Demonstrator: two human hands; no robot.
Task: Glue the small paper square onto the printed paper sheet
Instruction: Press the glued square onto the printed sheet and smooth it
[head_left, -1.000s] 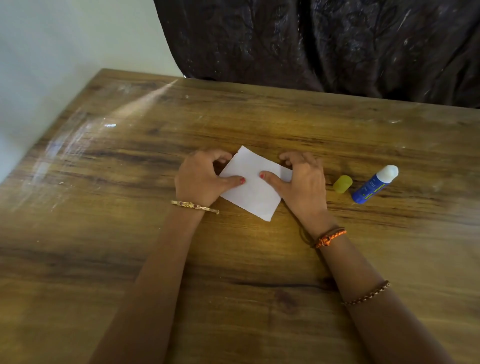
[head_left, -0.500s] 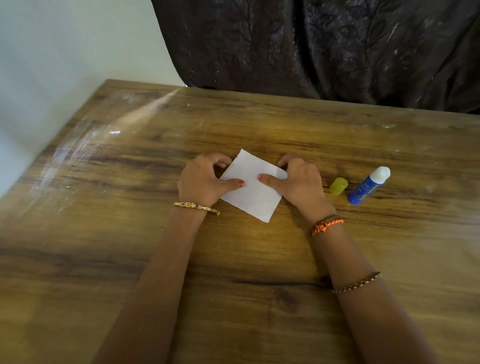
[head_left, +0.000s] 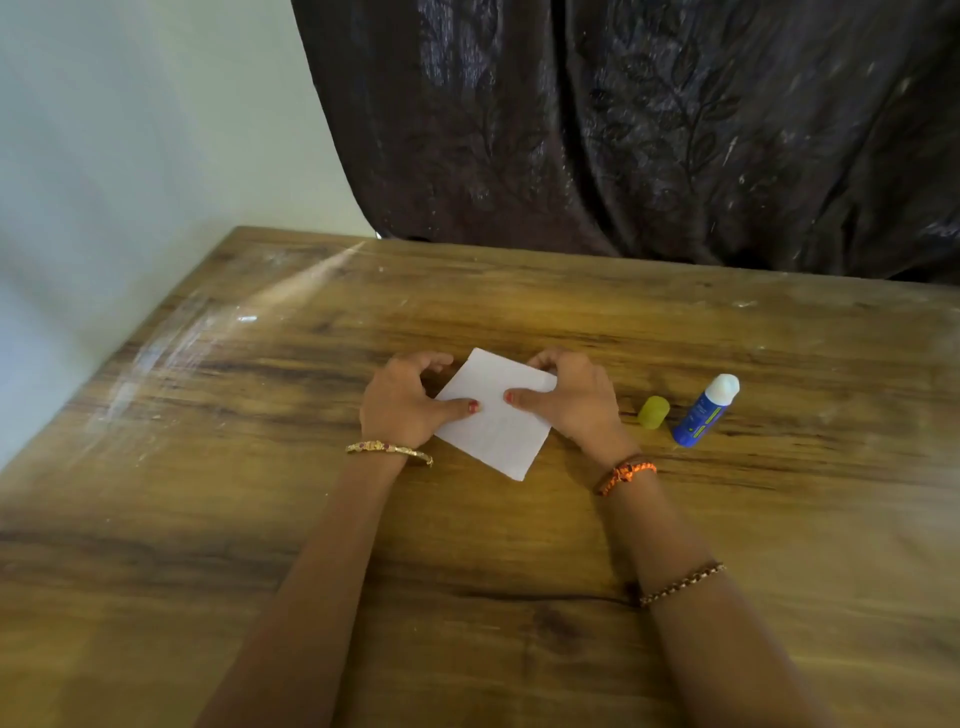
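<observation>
We see a wooden table (head_left: 519, 561) carrying a white paper (head_left: 493, 415), a yellow cap (head_left: 653, 412) and a glue stick (head_left: 705, 410).

Scuffed wooden worktop (head_left: 519, 597) with glare streak at left; pale wall (head_left: 130, 156) behind, dark leaf-patterned curtain (head_left: 649, 130) at right.

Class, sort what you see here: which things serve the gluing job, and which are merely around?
Job: white paper square pressed flat by left hand and right hand; blue glue stick; its yellow cap.
Around: wooden table; dark curtain.
</observation>
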